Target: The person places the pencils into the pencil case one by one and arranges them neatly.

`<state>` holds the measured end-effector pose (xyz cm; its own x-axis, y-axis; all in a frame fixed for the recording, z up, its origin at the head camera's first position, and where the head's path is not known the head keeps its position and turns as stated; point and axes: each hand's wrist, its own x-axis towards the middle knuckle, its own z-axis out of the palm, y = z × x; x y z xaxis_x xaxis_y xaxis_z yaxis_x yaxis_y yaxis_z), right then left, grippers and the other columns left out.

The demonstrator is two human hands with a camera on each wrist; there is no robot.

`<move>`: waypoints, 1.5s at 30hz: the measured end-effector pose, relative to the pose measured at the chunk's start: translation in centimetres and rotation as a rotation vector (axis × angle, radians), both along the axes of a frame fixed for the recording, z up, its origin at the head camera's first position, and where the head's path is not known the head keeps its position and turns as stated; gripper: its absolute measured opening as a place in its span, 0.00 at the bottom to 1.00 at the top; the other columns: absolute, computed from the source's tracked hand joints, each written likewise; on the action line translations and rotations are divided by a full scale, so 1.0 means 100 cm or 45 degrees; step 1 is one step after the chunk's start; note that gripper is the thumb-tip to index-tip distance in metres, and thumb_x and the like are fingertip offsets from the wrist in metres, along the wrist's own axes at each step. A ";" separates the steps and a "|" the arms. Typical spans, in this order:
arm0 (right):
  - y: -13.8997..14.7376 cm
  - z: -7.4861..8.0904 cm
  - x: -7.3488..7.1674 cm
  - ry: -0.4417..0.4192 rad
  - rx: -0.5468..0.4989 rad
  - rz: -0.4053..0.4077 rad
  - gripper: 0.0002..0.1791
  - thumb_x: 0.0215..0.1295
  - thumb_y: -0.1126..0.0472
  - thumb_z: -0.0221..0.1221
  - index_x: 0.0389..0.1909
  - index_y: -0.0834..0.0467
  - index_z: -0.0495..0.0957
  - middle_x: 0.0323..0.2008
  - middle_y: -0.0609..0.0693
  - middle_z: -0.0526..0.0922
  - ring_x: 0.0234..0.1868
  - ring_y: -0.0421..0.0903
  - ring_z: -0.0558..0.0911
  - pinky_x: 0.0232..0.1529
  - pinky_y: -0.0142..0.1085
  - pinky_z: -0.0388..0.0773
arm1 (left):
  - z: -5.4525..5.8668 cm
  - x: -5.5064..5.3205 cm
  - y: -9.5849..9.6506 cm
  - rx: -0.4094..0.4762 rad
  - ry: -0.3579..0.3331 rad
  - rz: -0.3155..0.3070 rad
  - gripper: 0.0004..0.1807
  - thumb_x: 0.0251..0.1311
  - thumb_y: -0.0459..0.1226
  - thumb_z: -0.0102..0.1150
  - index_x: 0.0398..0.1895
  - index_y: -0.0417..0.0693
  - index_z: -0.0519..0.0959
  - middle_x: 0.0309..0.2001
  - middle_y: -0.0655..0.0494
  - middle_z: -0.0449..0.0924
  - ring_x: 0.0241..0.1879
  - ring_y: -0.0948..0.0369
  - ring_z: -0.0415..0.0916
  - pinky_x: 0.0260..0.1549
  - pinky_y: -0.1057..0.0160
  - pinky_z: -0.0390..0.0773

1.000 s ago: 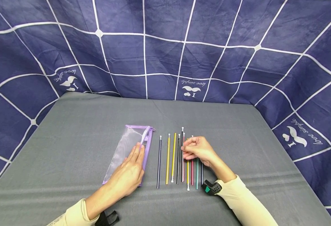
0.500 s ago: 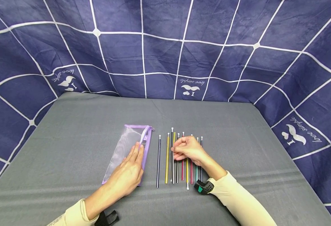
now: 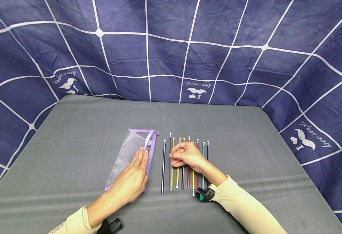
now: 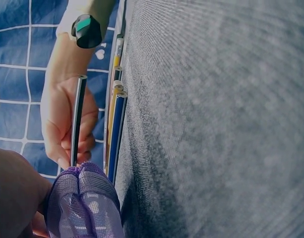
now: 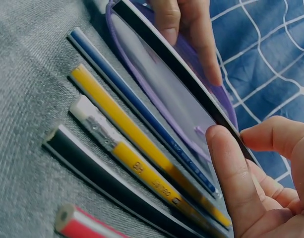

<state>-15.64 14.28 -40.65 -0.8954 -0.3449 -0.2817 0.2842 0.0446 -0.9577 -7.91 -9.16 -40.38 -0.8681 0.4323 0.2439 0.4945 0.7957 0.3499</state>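
My right hand pinches a black pencil between thumb and fingers. In the right wrist view this black pencil slants across the purple mesh pencil case, above the row of pencils. My left hand rests on the pencil case with its fingers straight along the zipper edge. Seen from the left wrist, the case's end bulges up, and the held pencil points away beyond it. The dark blue pencil lies between the case and the held pencil.
Right of the held pencil lie several others in a row, among them a yellow pencil, a red pencil and a green pencil. Grey cloth covers the table. A blue checked curtain surrounds its back and sides.
My right hand has carried the black pencil leftward over the other pencils, closer to the pencil case. The left hand stays on the case.
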 end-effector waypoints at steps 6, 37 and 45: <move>-0.004 0.000 0.000 -0.028 0.009 -0.001 0.05 0.58 0.76 0.59 0.36 0.70 0.77 0.28 0.59 0.86 0.22 0.44 0.85 0.27 0.35 0.85 | 0.000 0.000 0.001 -0.001 0.000 0.000 0.37 0.58 0.30 0.57 0.70 0.24 0.59 0.71 0.29 0.56 0.69 0.39 0.59 0.55 0.36 0.72; -0.038 -0.002 -0.014 -0.119 -0.012 0.080 0.06 0.60 0.75 0.59 0.39 0.71 0.77 0.26 0.55 0.84 0.22 0.44 0.85 0.27 0.33 0.84 | 0.002 0.000 0.001 -0.004 -0.023 0.009 0.37 0.58 0.30 0.57 0.71 0.26 0.59 0.72 0.31 0.56 0.70 0.40 0.59 0.54 0.36 0.73; -0.047 -0.001 -0.014 -0.151 -0.028 0.126 0.06 0.60 0.75 0.59 0.39 0.71 0.76 0.23 0.54 0.83 0.22 0.43 0.84 0.27 0.33 0.84 | 0.002 0.000 0.001 -0.003 -0.026 0.019 0.37 0.58 0.30 0.57 0.71 0.26 0.58 0.72 0.31 0.56 0.70 0.40 0.59 0.55 0.36 0.72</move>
